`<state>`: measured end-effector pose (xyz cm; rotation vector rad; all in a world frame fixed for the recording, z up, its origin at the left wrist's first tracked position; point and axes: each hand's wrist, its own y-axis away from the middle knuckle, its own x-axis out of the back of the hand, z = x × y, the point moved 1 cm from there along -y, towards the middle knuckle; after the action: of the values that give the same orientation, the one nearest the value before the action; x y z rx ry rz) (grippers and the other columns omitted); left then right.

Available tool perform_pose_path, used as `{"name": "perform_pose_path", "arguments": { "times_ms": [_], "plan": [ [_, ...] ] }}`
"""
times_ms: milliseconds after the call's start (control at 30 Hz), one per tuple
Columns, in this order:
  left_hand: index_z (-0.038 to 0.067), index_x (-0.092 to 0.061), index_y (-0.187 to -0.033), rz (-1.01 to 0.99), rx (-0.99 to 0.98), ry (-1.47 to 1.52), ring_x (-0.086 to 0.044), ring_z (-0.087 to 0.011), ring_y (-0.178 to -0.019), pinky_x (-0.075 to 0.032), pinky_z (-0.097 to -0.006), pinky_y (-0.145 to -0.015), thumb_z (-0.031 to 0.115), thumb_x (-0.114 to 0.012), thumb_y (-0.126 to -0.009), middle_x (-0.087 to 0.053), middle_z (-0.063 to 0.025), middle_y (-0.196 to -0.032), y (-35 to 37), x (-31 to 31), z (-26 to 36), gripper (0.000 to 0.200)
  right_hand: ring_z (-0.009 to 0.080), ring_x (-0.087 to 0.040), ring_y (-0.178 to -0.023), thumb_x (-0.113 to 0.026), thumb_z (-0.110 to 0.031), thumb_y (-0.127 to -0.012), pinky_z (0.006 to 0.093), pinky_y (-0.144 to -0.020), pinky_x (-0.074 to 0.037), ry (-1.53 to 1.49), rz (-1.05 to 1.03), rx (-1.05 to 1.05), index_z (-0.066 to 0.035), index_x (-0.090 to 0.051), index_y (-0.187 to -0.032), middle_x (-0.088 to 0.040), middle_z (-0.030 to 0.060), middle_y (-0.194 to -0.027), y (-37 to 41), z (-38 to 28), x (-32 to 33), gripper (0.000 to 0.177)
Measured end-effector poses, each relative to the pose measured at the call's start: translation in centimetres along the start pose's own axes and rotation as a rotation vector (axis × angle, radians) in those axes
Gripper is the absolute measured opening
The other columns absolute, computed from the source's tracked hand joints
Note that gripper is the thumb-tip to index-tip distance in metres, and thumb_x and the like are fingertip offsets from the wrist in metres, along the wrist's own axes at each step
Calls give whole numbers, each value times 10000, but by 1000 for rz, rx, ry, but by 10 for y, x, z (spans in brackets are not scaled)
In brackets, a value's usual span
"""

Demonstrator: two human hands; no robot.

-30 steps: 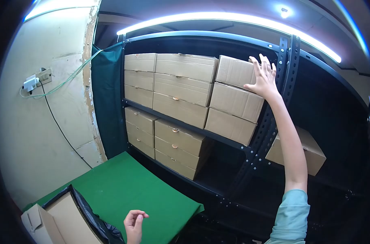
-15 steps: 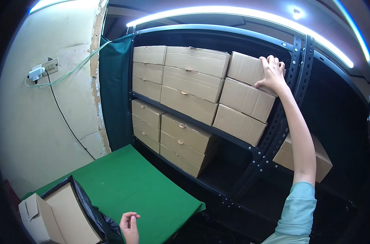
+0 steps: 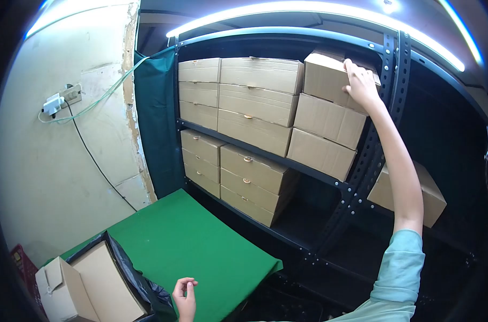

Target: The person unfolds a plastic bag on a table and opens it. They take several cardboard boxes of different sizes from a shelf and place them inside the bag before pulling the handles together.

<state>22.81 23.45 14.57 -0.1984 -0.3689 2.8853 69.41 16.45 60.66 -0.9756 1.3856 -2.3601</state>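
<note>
While the right arm is stretching up, the right hand point(image 3: 362, 85) is gripping the top box point(image 3: 324, 79) at its right front corner. The fingers are curling over the top edge and the palm is pressing on the side face.

The top box is sitting on the upper shelf, on top of a stack of 3 at the right end, just beside the rack post point(image 3: 390, 102). It is looking slightly skewed against the middle box point(image 3: 328, 121) and bottom box point(image 3: 320, 154) under it.

The left hand point(image 3: 186, 296) is hanging low at the frame bottom, fingers half curled, holding nothing. It is hovering at the near edge of the green cloth point(image 3: 195, 244).

Left of the stack, more boxes point(image 3: 254, 102) with small pull tabs are filling the same shelf, touching side to side. Another group point(image 3: 249, 180) is sitting 1 shelf down. A loose box point(image 3: 431, 201) is lying in the right bay, partly hiding behind the arm.

An open carton point(image 3: 93, 282) with a black liner point(image 3: 128, 273) is sitting at lower left, near the left hand. A green curtain point(image 3: 153, 118) is hanging beside the rack. A wall socket point(image 3: 67, 95) with a cable is showing on the left wall.
</note>
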Motion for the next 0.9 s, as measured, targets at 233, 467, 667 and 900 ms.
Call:
{"name": "perform_pose_path", "arguments": {
  "times_ms": [233,467,667,900],
  "plan": [
    [-17,-549,-895,-36,-29,-26,-567,-111,-758,-450,-234,-714,2,-454,-870,-592,-54,-787,4,1,-9,100,246,-531,-965,-697,-244,-694,411,-804,-386,-97,71,53,-125,-550,-1080,-600,69,-1018,-2,14,6,431],
    [-21,-578,-852,-141,-83,-244,-620,-135,-734,-482,-253,-692,6,-479,-850,-630,-76,-752,11,9,-20,103,308,-573,-848,-701,-291,-680,419,-714,-455,-209,-9,88,-91,-612,-1033,-621,166,-852,-21,5,32,415],
    [-17,-577,-879,-196,-12,-156,-623,-150,-768,-484,-264,-720,4,-496,-842,-631,-76,-773,11,-1,-26,92,298,-541,-813,-703,-177,-655,369,-750,-423,-177,90,55,-97,-611,-1057,-566,161,-860,26,-23,89,421],
    [9,-451,-1121,-451,263,413,-586,-239,-962,-452,-345,-868,177,-498,-885,-568,-134,-1044,-19,-33,-1,293,276,-510,-935,-696,-74,-631,394,-807,-394,-343,263,205,-78,-612,-1043,-622,70,-976,128,-69,167,421]
  ]
}}
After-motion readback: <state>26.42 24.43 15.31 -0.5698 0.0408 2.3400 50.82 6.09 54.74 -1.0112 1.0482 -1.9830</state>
